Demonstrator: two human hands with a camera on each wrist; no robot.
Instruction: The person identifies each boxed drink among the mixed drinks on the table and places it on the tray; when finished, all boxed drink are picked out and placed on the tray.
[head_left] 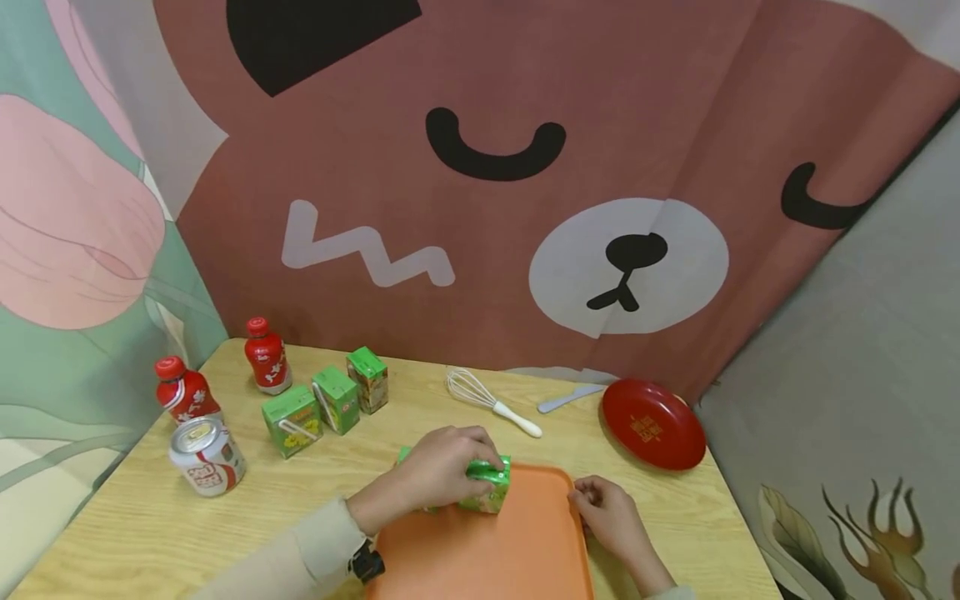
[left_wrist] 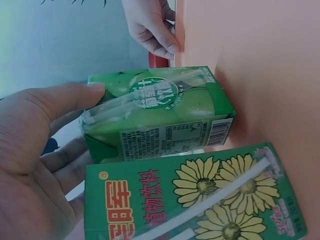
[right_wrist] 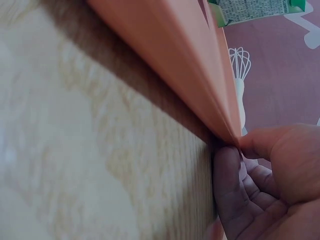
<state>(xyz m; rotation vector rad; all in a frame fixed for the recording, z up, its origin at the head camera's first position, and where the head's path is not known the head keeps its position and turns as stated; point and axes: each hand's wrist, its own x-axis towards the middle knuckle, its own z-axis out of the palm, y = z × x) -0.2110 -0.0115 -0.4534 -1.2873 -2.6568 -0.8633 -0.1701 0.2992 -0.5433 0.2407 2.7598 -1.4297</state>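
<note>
My left hand grips a small green juice carton from above, thumb and fingers on either side of its upper end. In the left wrist view that juice carton shows a wrapped straw on its side. Beside it stands a second green drink carton with yellow flowers, mostly hidden behind the hand in the head view. Both are at the far part of an orange tray. My right hand pinches the tray's right rim between thumb and curled fingers; the right wrist view shows this grip.
Several green cartons, two red bottles and a silver can stand at the left. A white whisk, a pale knife and a red plate lie along the table's back.
</note>
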